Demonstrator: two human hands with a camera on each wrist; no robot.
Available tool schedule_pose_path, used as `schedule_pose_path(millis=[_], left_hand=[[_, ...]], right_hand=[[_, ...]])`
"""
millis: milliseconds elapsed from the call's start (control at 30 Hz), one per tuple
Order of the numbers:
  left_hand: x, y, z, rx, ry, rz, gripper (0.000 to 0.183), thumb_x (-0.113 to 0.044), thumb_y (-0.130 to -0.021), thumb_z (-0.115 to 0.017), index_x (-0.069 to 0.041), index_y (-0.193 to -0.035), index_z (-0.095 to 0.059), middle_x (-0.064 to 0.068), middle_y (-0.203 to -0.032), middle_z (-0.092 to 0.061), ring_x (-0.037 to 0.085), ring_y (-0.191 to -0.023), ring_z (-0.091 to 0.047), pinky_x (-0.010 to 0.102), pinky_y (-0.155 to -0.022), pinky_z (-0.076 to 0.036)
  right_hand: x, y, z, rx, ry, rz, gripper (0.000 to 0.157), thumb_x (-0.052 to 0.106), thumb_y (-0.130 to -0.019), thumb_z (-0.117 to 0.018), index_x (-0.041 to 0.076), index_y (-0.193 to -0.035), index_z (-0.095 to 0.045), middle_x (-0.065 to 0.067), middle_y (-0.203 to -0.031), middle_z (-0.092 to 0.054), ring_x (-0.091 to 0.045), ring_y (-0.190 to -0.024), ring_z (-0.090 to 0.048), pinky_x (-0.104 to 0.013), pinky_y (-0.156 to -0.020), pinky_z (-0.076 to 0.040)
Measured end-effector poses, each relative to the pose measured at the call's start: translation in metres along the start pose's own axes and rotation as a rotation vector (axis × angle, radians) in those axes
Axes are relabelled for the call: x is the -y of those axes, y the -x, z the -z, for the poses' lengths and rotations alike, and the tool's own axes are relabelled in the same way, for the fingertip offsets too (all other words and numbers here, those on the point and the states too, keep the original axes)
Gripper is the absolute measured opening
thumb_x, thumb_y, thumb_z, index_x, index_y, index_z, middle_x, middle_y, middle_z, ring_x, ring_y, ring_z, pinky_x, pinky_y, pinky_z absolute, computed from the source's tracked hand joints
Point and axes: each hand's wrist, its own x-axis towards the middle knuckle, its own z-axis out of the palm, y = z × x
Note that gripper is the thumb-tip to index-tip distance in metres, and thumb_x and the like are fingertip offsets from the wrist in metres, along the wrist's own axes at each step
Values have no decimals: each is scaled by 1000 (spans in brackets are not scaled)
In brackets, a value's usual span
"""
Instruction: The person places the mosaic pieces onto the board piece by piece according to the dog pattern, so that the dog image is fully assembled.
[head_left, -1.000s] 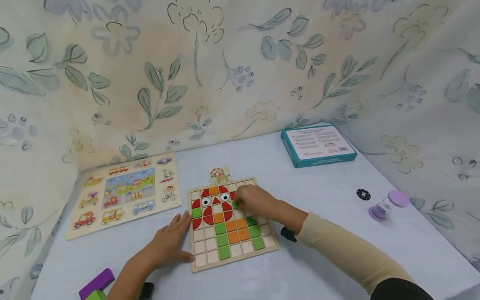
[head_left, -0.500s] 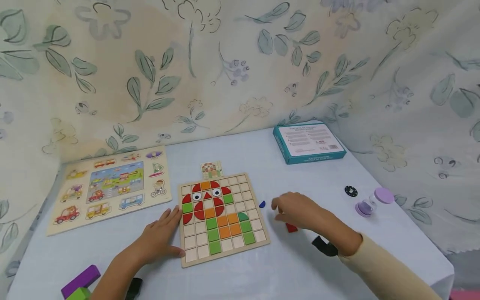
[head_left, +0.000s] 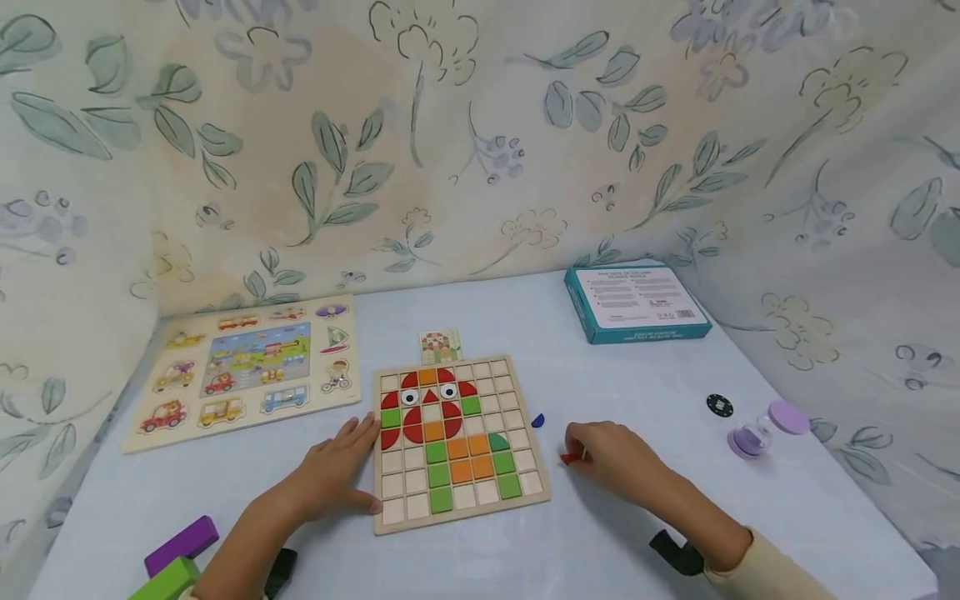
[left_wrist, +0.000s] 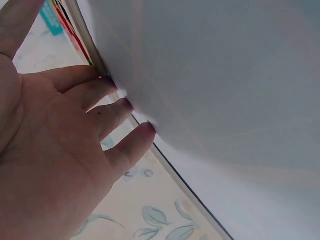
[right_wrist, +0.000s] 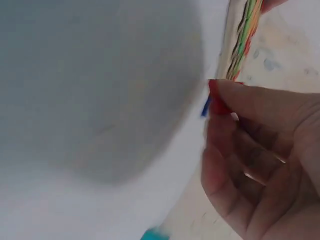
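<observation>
A wooden grid board [head_left: 397,486] lies flat in the middle of the table, partly filled with red, orange, green and eye-patterned tiles. My left hand [head_left: 327,472] rests along its left edge, fingers extended and touching the rim; the left wrist view shows the same fingertips at the board's side. To the right of the board, my right hand [head_left: 618,460] pinches a red tile [right_wrist: 218,102] between thumb and forefinger. Part of that tile is hidden by the fingers. A small blue half-round piece [head_left: 537,421] lies between the board and the right hand.
A picture card [head_left: 440,346] touches or nearly touches the board's far edge. A vehicle puzzle [head_left: 191,400] lies at left, a teal box [head_left: 637,302] at back right. At right are a black disc [head_left: 720,405] and a purple-ended timer [head_left: 750,439]. Purple [head_left: 182,546] and green blocks [head_left: 168,581] sit front left.
My right hand has left a green tile on the board, moved right, and picked up the red tile from the table. The left hand stays at the board's edge.
</observation>
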Motion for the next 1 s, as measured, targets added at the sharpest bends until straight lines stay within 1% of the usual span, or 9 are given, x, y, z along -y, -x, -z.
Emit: schedule_pose_path(millis=[100,167,233,333,400,500,567,800,1000], left_hand=[[0,0,-2,11,9,11,109,-46,-56,-80,-9,-143,-25,7,-150,-19,33,-138,-9,61,-103,-17],[0,0,-3,7,8,15,109,-46,-56,-80,-9,-143,-25,7,-150,-19,33,-138,-9,61,-103,-17],[0,1,-3,1,4,16,109,-45,-56,-80,-9,-143,-25,7,-150,-19,33,-138,-9,61,-103,-17],[1,2,-2,-8,3,7,109,-46,-56,-80,-8,-143,-26,8,-150,-19,33,-138,-10,61,-103,-18],[0,2,-3,-10,10,4,108,-46,-57,-80,-8,-143,-26,8,-150,-19,33,-138,-10,61,-103,-18],[-2,1,-3,-10,13,1,108,-45,-57,-80,-9,-143,-25,7,-150,-18,33,-138,-9,60,-104,-17],[-2,0,-3,-8,11,1,108,-44,-57,-80,-9,-143,-26,7,-150,-19,33,-138,-9,60,-104,-17],[-1,-1,-2,-15,-6,-2,108,-44,-57,-81,-9,-143,-26,7,-150,-20,33,-138,-9,59,-105,-18],[-3,-1,-1,-3,4,9,108,-42,-57,-81,-8,-143,-25,9,-150,-19,34,-138,-10,59,-105,-17]], right_hand=[[18,-16,3,-49,-31,109,13,14,-75,-72,21,-80,-62,14,-72,-58,-2,-62,-48,-14,-55,-43],[34,-30,4,-62,-50,174,9,13,-79,-69,18,-85,-65,12,-78,-60,-2,-68,-50,-14,-60,-46],[50,-45,3,-55,-63,212,9,13,-82,-66,16,-89,-68,9,-83,-63,-4,-73,-54,-16,-67,-49],[68,-64,-2,-43,-10,258,9,15,-83,-65,15,-91,-69,7,-86,-65,-7,-78,-57,-20,-73,-51],[75,-72,-8,-47,34,285,9,18,-82,-66,15,-91,-70,6,-85,-64,-7,-77,-57,-20,-72,-51],[78,-78,-13,-55,69,299,10,19,-81,-68,15,-89,-70,5,-82,-61,-6,-74,-55,-17,-70,-51],[79,-80,-15,-35,69,279,11,20,-81,-68,14,-89,-71,5,-81,-60,-5,-72,-54,-15,-68,-50],[81,-84,-16,27,-3,210,9,18,-82,-67,14,-87,-73,7,-79,-62,-5,-72,-52,-15,-67,-49],[81,-91,-18,40,-5,215,9,19,-82,-66,14,-85,-73,6,-78,-64,-7,-69,-51,-16,-65,-49]])
